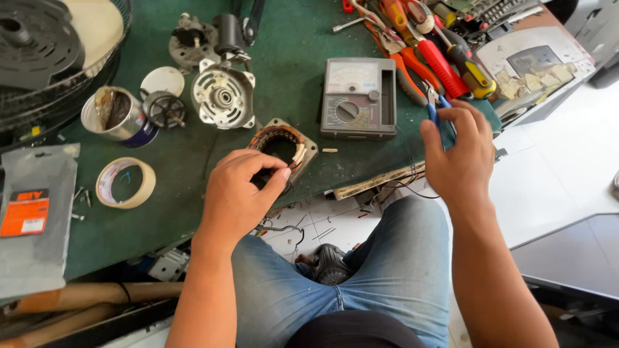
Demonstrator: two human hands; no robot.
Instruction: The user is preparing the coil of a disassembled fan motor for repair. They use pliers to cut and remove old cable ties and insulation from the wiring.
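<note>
Denim-clad knees (361, 270), left hand (235, 193) pinching stator (284, 145), right hand (458, 151) gripping blue-handled pliers (433, 106), green bench mat (193, 161), white tiled floor (548, 187)

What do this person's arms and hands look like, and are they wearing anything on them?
Both arms are bare to the frame's edge: no sleeves show. The left hand and right hand wear no gloves, and no watch, ring or bracelet is visible. The nails look short. Below them the person wears faded blue jeans.
</note>
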